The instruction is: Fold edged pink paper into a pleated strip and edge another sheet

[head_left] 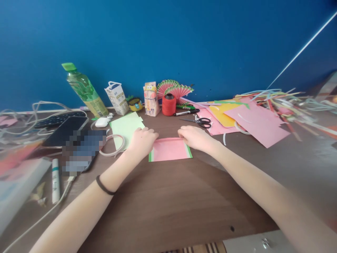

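Note:
A pink sheet of paper (170, 151) with green and white strips along its left and right edges lies on the brown table. Its far edge is folded into a narrow band. My left hand (143, 140) has its fingers closed on the far left corner of that fold. At the far right corner, my right hand (197, 138) pinches the same fold. The fingertips are partly hidden by the hands. Just beyond the right hand are black-handled scissors (204, 122). Pale green paper (126, 128) and a tape roll (112, 145) sit beside the left hand.
A green bottle (85, 89), a carton (117, 98), a red thread spool (169, 105) and pleated paper fans (179, 92) stand along the blue wall. Pink sheets (259, 123) and paper strips lie right. A phone (85, 151), its cable and a white marker (55, 181) are left.

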`<act>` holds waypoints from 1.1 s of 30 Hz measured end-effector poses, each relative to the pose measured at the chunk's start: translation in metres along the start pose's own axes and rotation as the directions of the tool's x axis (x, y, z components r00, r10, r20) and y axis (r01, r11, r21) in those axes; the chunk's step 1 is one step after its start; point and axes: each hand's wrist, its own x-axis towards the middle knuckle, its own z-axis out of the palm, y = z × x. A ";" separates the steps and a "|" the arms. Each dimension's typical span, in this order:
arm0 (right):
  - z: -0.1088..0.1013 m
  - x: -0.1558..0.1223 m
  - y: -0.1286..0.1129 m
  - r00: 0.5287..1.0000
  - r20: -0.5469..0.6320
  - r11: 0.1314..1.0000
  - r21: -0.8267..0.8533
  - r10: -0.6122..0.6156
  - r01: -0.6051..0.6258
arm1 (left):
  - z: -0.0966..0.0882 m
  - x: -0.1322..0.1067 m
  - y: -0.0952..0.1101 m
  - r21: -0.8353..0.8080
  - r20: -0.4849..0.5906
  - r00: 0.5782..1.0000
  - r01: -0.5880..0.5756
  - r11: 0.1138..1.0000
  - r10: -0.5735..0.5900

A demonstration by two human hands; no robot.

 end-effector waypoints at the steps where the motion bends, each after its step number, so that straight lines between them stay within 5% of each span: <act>1: -0.001 -0.001 -0.001 1.000 0.005 1.000 -0.004 0.013 -0.013 | 0.000 0.000 -0.001 -0.005 0.005 1.000 0.002 1.000 -0.002; 17: -0.008 -0.006 -0.032 0.988 0.029 0.979 -0.143 0.151 -0.145 | 0.007 0.001 0.008 0.016 -0.010 0.999 0.040 0.999 -0.039; 33: -0.004 -0.004 -0.048 0.973 0.050 0.960 -0.184 0.224 -0.211 | -0.006 -0.002 0.028 -0.005 0.136 0.984 0.115 0.993 -0.114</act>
